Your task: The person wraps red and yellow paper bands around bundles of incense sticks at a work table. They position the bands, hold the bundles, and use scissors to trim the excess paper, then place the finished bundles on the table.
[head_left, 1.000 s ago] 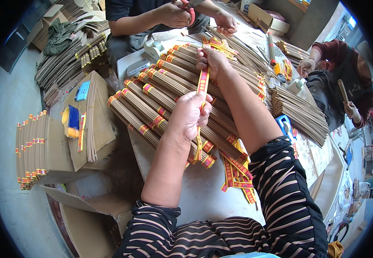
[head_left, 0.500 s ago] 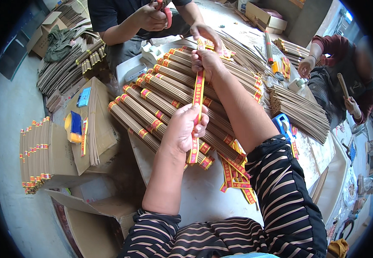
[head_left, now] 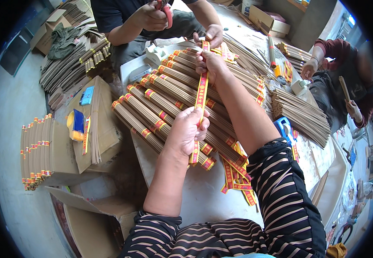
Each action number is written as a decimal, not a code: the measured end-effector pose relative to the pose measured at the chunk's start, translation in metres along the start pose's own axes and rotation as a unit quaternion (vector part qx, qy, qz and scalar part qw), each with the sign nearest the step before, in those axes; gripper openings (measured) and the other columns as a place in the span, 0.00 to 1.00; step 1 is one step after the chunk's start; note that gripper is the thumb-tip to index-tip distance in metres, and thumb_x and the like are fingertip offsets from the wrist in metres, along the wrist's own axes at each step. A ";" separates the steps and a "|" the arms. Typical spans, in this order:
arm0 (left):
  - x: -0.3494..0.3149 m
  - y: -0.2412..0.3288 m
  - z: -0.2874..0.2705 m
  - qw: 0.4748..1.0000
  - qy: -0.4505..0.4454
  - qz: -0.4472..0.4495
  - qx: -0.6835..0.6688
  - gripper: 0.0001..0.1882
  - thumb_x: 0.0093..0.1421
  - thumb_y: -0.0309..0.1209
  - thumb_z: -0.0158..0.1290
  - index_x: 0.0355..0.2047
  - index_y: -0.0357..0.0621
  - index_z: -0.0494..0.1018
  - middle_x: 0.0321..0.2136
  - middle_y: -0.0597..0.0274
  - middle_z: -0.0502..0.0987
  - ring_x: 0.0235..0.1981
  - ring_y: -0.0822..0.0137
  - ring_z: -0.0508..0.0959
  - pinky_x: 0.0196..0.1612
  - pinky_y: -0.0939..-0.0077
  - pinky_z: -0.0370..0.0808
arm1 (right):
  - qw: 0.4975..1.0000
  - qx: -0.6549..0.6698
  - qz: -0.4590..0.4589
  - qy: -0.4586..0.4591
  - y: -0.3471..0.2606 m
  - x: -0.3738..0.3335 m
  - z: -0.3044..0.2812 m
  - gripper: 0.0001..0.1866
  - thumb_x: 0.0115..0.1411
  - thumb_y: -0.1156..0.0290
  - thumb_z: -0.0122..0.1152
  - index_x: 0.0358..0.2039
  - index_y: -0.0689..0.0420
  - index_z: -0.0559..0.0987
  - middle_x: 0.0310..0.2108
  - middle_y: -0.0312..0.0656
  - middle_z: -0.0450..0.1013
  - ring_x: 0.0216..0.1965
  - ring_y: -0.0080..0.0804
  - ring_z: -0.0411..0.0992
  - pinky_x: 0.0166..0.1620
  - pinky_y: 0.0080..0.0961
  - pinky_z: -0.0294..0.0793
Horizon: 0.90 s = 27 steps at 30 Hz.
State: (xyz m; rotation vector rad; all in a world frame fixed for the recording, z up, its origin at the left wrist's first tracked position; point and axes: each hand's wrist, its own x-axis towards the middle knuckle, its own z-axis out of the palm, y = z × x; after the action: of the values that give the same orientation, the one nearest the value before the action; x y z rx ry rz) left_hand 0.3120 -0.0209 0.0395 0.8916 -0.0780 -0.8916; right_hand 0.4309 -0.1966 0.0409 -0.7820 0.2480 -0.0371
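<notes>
Red-yellow strip (head_left: 202, 91), held in 2 hands (head_left: 184, 130)

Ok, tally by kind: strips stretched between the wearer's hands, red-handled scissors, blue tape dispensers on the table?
Long red-and-yellow strip between left hand and right hand: 1
Red-handled scissors: 1
Blue plastic tape dispenser: 1
Total: 3

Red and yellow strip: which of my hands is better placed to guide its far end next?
Right hand, probably: it grips the strip near that end, below the co-worker's hand; the left hand holds nearer you.
</notes>
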 end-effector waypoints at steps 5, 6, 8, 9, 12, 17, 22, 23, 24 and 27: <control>-0.001 0.000 -0.001 1.000 0.008 0.001 0.007 0.10 0.61 0.34 0.40 0.31 0.39 0.64 0.14 0.66 0.64 0.09 0.81 0.56 0.12 0.89 0.54 | 1.000 0.003 0.002 -0.003 0.001 -0.001 0.003 0.06 0.59 0.72 0.37 0.29 0.59 0.64 0.15 0.32 0.59 0.10 0.15 0.51 0.13 0.14 0.51; -0.001 0.000 0.000 1.000 0.008 0.002 0.009 0.10 0.61 0.34 0.40 0.31 0.39 0.64 0.14 0.66 0.64 0.09 0.81 0.56 0.12 0.89 0.54 | 1.000 0.005 0.003 -0.003 0.001 -0.001 0.003 0.06 0.59 0.72 0.37 0.29 0.59 0.64 0.16 0.32 0.59 0.10 0.15 0.51 0.13 0.14 0.51; -0.001 0.000 -0.001 1.000 0.009 0.005 0.011 0.10 0.60 0.34 0.40 0.31 0.39 0.64 0.14 0.66 0.64 0.09 0.81 0.56 0.12 0.89 0.54 | 1.000 0.012 0.001 -0.002 0.002 0.000 0.002 0.06 0.59 0.72 0.37 0.29 0.59 0.64 0.15 0.32 0.59 0.10 0.15 0.51 0.13 0.14 0.51; 0.000 0.000 -0.001 1.000 0.010 0.006 0.010 0.10 0.60 0.34 0.40 0.31 0.39 0.64 0.14 0.66 0.64 0.09 0.81 0.56 0.12 0.89 0.54 | 1.000 0.015 0.000 -0.001 0.002 0.000 0.002 0.06 0.59 0.73 0.37 0.29 0.59 0.64 0.15 0.32 0.59 0.10 0.15 0.50 0.13 0.14 0.52; 0.001 0.000 0.000 1.000 0.010 0.006 0.008 0.10 0.60 0.34 0.40 0.30 0.39 0.64 0.14 0.66 0.64 0.09 0.81 0.55 0.11 0.89 0.54 | 1.000 0.019 -0.009 -0.011 0.002 0.006 -0.004 0.06 0.59 0.73 0.37 0.29 0.59 0.64 0.15 0.32 0.59 0.10 0.15 0.51 0.14 0.13 0.52; 0.006 0.001 0.003 1.000 0.020 0.015 0.001 0.10 0.61 0.33 0.38 0.30 0.39 0.63 0.13 0.66 0.64 0.06 0.81 0.54 0.09 0.88 0.50 | 0.998 0.062 0.012 -0.015 0.000 0.005 -0.002 0.07 0.60 0.73 0.36 0.30 0.61 0.63 0.16 0.33 0.59 0.12 0.16 0.53 0.14 0.13 0.54; 0.011 0.008 0.007 0.999 0.025 0.026 0.017 0.10 0.61 0.33 0.39 0.29 0.39 0.62 0.13 0.66 0.64 0.06 0.81 0.54 0.09 0.88 0.50 | 0.996 0.087 0.016 -0.012 0.001 0.005 -0.003 0.05 0.59 0.74 0.35 0.30 0.61 0.62 0.16 0.35 0.58 0.13 0.18 0.54 0.14 0.14 0.55; 0.012 0.008 0.008 0.999 0.023 0.028 0.018 0.10 0.61 0.33 0.39 0.29 0.39 0.62 0.13 0.66 0.64 0.06 0.81 0.54 0.09 0.88 0.49 | 0.995 0.094 0.017 -0.016 0.001 0.006 -0.004 0.05 0.59 0.74 0.35 0.30 0.61 0.62 0.16 0.35 0.58 0.13 0.18 0.54 0.15 0.14 0.55; 0.014 0.008 0.007 0.999 0.020 0.027 0.014 0.10 0.61 0.33 0.39 0.29 0.39 0.62 0.13 0.66 0.64 0.06 0.81 0.54 0.09 0.88 0.49 | 0.995 0.100 0.018 -0.021 0.000 0.006 -0.005 0.06 0.59 0.74 0.35 0.30 0.61 0.62 0.16 0.35 0.58 0.13 0.18 0.54 0.15 0.14 0.55; 0.016 0.008 0.004 1.000 0.013 0.024 0.009 0.10 0.61 0.33 0.39 0.29 0.38 0.63 0.13 0.66 0.64 0.07 0.81 0.54 0.09 0.88 0.50 | 0.995 0.092 0.027 -0.016 0.001 0.008 -0.006 0.06 0.59 0.74 0.36 0.30 0.61 0.62 0.16 0.35 0.58 0.13 0.19 0.54 0.15 0.14 0.55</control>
State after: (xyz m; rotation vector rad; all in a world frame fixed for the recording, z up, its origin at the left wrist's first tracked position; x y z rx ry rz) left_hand 0.3257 -0.0321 0.0428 0.9143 -0.0845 -0.8344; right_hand 0.4372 -0.2006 0.0344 -0.5913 0.2306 0.0032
